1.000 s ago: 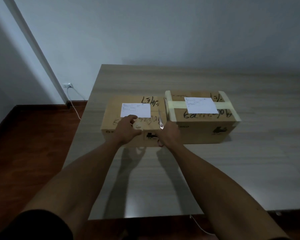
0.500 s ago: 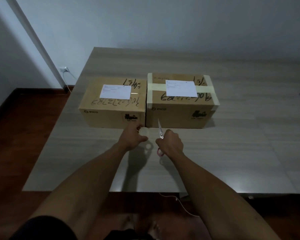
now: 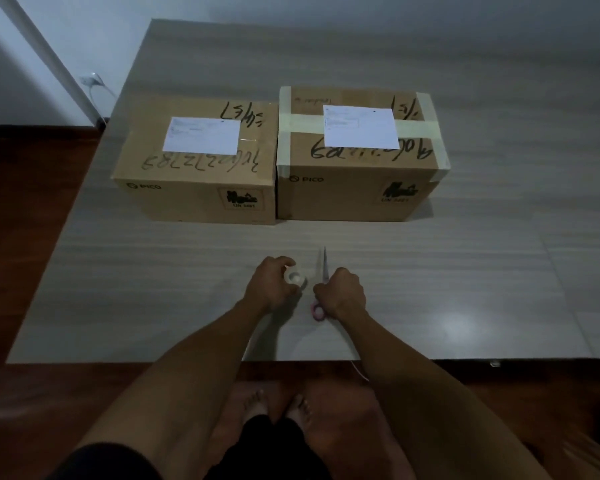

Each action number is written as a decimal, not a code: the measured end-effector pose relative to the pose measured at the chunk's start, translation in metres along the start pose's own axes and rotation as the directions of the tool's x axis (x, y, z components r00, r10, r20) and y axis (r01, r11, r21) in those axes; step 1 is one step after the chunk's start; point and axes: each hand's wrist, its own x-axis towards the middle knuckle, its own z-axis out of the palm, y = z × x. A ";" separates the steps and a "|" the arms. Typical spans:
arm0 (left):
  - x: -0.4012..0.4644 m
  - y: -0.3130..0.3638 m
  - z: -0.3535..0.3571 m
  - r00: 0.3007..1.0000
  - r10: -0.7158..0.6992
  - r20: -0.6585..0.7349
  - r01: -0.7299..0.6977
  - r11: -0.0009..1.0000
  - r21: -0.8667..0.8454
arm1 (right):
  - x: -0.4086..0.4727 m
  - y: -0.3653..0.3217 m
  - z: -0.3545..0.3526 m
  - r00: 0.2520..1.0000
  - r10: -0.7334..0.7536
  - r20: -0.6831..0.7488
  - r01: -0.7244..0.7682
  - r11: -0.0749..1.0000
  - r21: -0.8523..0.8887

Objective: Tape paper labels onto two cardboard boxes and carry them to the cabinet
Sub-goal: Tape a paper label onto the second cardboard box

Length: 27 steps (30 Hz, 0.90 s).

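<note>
Two cardboard boxes stand side by side on the grey table (image 3: 465,271). The left box (image 3: 194,188) carries a white paper label (image 3: 201,135) on top. The right box (image 3: 354,188) has pale tape bands and its own paper label (image 3: 359,126). Nearer the table's front edge, my left hand (image 3: 269,289) grips a roll of clear tape (image 3: 294,277). My right hand (image 3: 342,292) holds scissors (image 3: 324,268) with pink handles, blades pointing toward the boxes. A short strip of tape seems to stretch between the roll and the scissors.
A wall socket with a white cable (image 3: 92,81) sits at the far left by the dark wooden floor (image 3: 21,237). My bare feet (image 3: 274,407) stand below the table's front edge. A thin pink cord (image 3: 359,370) hangs at that edge.
Both hands have drawn back from the top of the left box toward the table's front, carrying the tape roll and scissors. The view has tilted downward, showing my feet.
</note>
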 end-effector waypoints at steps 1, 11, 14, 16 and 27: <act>0.000 -0.002 0.004 1.000 -0.002 0.003 0.002 1.000 0.002 | 0.001 0.002 0.003 1.000 0.004 0.002 -0.004 1.000 -0.007; 0.004 -0.005 0.021 1.000 0.003 0.018 -0.002 1.000 -0.016 | 0.006 0.006 0.009 0.998 -0.062 0.006 0.063 0.997 -0.050; 0.004 0.000 0.013 0.999 -0.011 0.030 0.012 1.000 -0.029 | 0.005 -0.001 0.000 0.997 -0.082 -0.005 0.081 0.992 -0.094; 0.006 0.004 0.005 1.000 -0.024 0.014 0.025 0.998 -0.049 | 0.004 -0.011 -0.008 0.992 -0.126 -0.029 0.121 0.985 -0.125; -0.009 0.015 -0.096 0.973 -0.016 -0.230 0.004 0.999 -0.053 | -0.023 -0.108 -0.046 0.936 -0.328 -0.130 0.323 0.944 -0.061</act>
